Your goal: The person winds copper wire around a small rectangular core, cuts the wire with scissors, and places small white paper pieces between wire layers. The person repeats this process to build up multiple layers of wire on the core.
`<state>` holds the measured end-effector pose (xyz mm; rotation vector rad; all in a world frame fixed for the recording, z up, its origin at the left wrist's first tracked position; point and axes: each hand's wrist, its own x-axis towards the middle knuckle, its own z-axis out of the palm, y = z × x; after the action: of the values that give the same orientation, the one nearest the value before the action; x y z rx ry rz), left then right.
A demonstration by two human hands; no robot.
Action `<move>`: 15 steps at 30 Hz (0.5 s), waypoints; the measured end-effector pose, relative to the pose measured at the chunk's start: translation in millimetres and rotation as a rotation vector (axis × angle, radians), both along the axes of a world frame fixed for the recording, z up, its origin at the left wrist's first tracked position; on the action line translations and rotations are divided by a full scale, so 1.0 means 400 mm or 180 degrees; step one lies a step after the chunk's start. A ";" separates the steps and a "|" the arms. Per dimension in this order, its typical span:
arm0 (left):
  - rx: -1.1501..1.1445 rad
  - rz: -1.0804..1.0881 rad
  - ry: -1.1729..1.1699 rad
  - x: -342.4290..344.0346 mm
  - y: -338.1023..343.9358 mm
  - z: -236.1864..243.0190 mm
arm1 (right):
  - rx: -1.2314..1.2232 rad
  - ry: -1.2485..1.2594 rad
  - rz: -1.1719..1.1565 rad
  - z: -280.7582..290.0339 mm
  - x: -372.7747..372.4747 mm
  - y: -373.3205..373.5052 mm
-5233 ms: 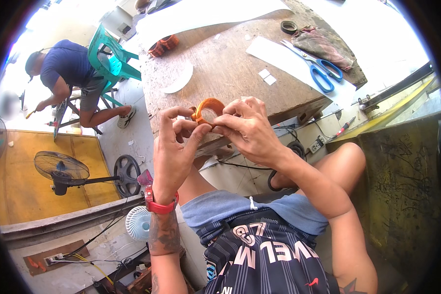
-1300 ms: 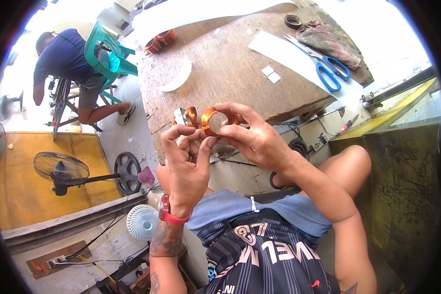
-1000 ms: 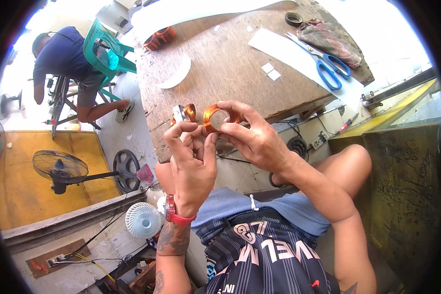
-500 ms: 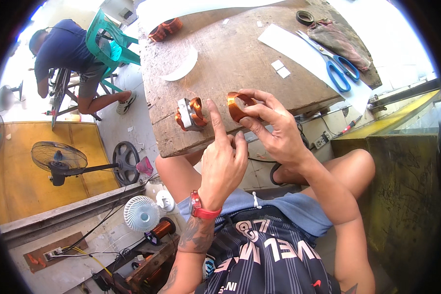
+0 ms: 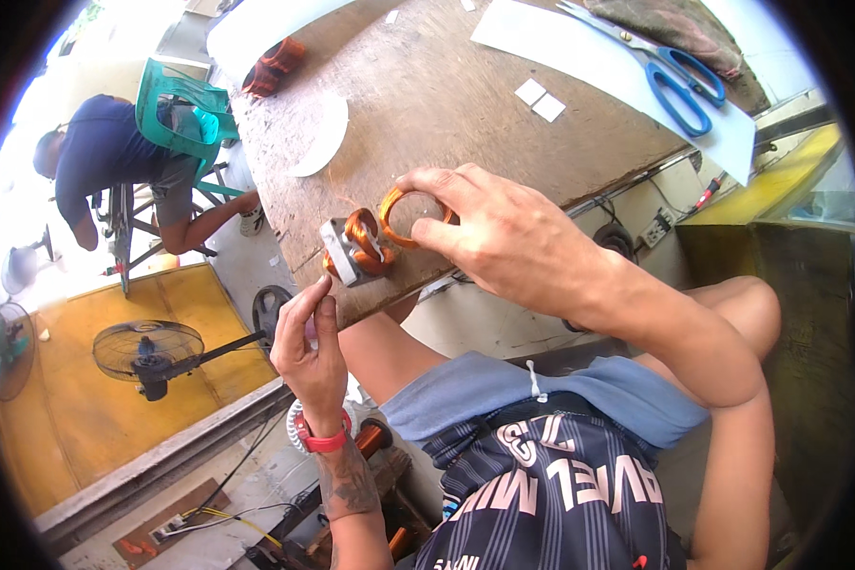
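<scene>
So the two pieces have come apart. A second or so ago both hands were bunched up together around the copper coil and the little stator, held up off the bench. Now the wound stator core [image 5: 353, 249], a grey laminated block with copper winding on it, sits by itself on the near edge of the wooden workbench [image 5: 465, 104], nobody touching it. The loose copper wire coil [image 5: 401, 215] is just beside it, to its right, and the right hand [image 5: 503, 233] has it pinched by the rim between thumb and fingertips, resting on or barely off the wood; I can't tell which.

The left hand [image 5: 312, 347] has dropped away below the table edge and isn't on either part any more. Its thumb and forefinger are pressed together at the tips like it's pinching something thin, maybe a strand of wire, but whatever it is shows up too small to make out.

My read: the coil is off the core for now, so the fitting or shaping part is paused while the left hand sorts out that little bit.

Farther back on the bench there are blue-handled scissors [image 5: 679, 81] on a sheet of white insulating paper [image 5: 579, 52], and another person [image 5: 114, 161] is crouched off to the left.
</scene>
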<state>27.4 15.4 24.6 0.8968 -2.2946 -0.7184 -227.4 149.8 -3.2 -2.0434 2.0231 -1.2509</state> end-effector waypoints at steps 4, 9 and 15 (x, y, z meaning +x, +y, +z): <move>0.0278 -0.0174 0.0127 -0.010 -0.041 -0.016 | -0.0135 -0.0182 0.0048 -0.012 -0.015 -0.013; 0.0968 -0.0078 0.0381 -0.005 -0.042 -0.014 | -0.0219 -0.1193 0.0088 0.005 -0.015 -0.024; 0.1030 -0.0082 0.0496 -0.019 -0.032 -0.024 | -0.0024 -0.2301 0.0188 0.025 -0.001 -0.043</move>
<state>19.6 2.4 14.8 0.9174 -2.0897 -1.1527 -227.8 132.7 6.7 -1.3326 1.5924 -1.6576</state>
